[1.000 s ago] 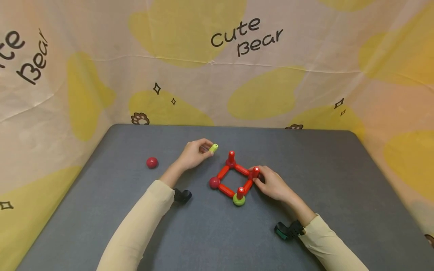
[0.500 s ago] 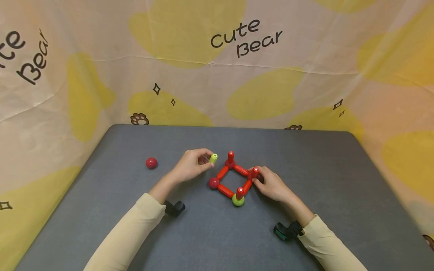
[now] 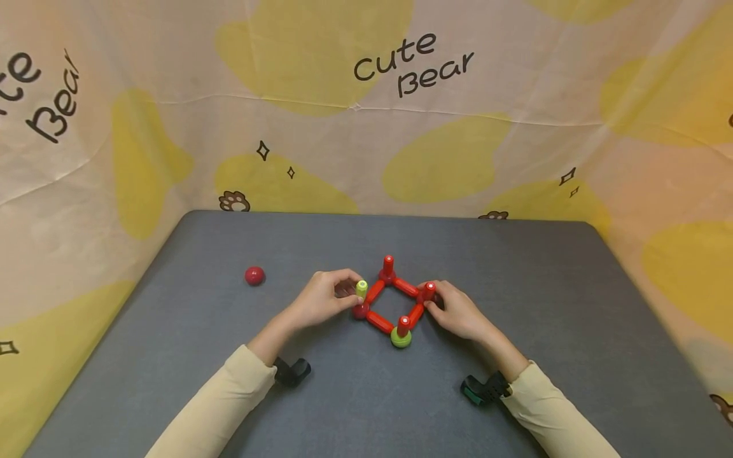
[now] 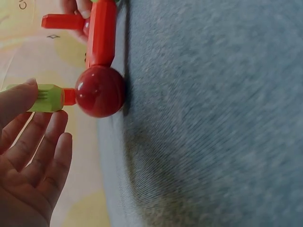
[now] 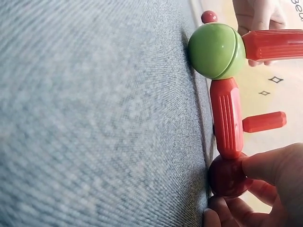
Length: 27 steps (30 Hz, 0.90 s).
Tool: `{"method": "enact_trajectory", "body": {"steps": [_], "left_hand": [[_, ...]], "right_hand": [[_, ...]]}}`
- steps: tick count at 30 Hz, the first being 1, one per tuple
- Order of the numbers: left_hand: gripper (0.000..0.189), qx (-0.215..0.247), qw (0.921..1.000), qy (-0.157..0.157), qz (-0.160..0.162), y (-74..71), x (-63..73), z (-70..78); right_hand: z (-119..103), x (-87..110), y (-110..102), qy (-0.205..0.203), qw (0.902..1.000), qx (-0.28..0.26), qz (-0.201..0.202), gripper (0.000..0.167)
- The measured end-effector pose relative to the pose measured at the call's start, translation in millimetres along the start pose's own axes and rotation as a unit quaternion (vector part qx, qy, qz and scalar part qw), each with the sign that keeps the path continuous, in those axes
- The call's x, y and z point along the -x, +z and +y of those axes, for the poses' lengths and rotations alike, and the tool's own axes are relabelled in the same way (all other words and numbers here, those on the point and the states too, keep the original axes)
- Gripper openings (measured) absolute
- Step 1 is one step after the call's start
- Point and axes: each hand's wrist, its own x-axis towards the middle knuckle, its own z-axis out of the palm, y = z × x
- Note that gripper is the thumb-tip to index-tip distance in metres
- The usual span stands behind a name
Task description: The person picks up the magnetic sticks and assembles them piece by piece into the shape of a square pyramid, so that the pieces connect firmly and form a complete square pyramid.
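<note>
Four-cornered on the table lies a frame of red sticks [image 3: 380,322] joined by balls. Its near corner is a green ball [image 5: 215,51]; the other corners are red. Red sticks stand upright at the far, right and near corners. My left hand [image 3: 317,299] pinches a light green stick [image 4: 49,98] between thumb and fingers, upright over the left red ball [image 4: 100,91]. A bit of red shows between that stick and the ball in the left wrist view. My right hand [image 3: 462,313] grips the right-corner red ball [image 5: 228,177] with thumb and fingers.
A loose red ball [image 3: 254,276] lies on the grey table [image 3: 355,407], left of the frame. Behind the table hangs a patterned cloth [image 3: 321,133] with lettering. A black wrist device [image 3: 485,388] sits on the right forearm.
My left hand has brought the light green stick down and nearer, from beyond the frame to above the left red ball, turning it upright. The right hand has kept its grip.
</note>
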Motion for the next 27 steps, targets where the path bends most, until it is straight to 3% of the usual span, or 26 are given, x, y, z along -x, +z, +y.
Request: {"method": "enact_trajectory", "body": {"steps": [14, 27], "left_hand": [[0.018, 0.016, 0.9999, 0.004, -0.002, 9.2, 2.9, -3.3], [0.022, -0.001, 0.9991, 0.016, -0.04, 11.2, 6.0, -17.0]], "right_hand": [[-0.5, 0.6, 0.8, 0.009, 1.0, -0.001, 0.003, 0.028], [0.0, 7.0, -1.5, 0.026, 0.9992, -0.005, 0.031, 0.033]]}}
